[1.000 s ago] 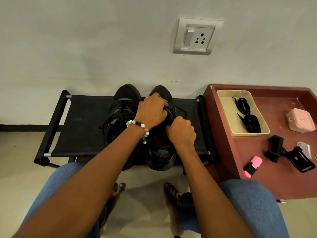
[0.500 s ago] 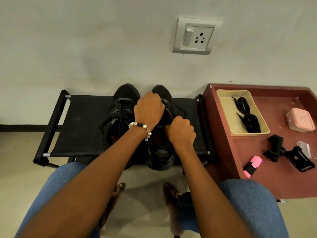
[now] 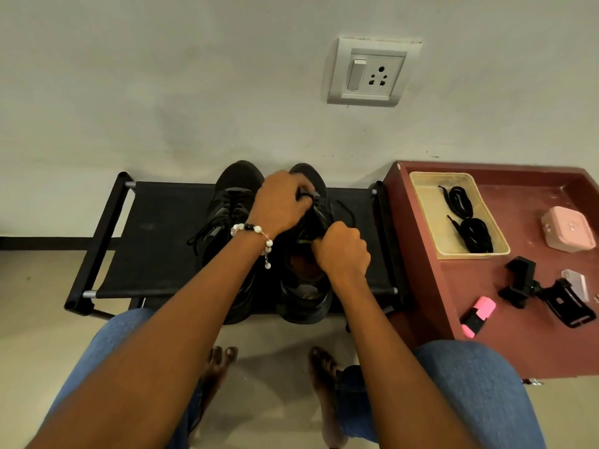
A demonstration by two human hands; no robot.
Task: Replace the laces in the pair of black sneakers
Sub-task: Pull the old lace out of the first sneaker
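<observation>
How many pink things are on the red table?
2. A pink box sits near the table's far right edge, and a pink highlighter lies nearer the person, beside the black phone clamp. More may be hidden past the picture's edge.

Black fabric shoe rack [image 3: 155,241] before me carries both black sneakers [image 3: 238,186], side by side. Red tabletop [image 3: 518,345] at my right: beige tray [image 3: 431,222], pink case [image 3: 569,233], pink highlighter [image 3: 478,316], black clamp [image 3: 547,291].

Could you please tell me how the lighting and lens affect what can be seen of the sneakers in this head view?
Head view: soft, even light; black sneakers blend into the black bench, laces hard to trace; wide-angle lens bows the table edges.
</observation>
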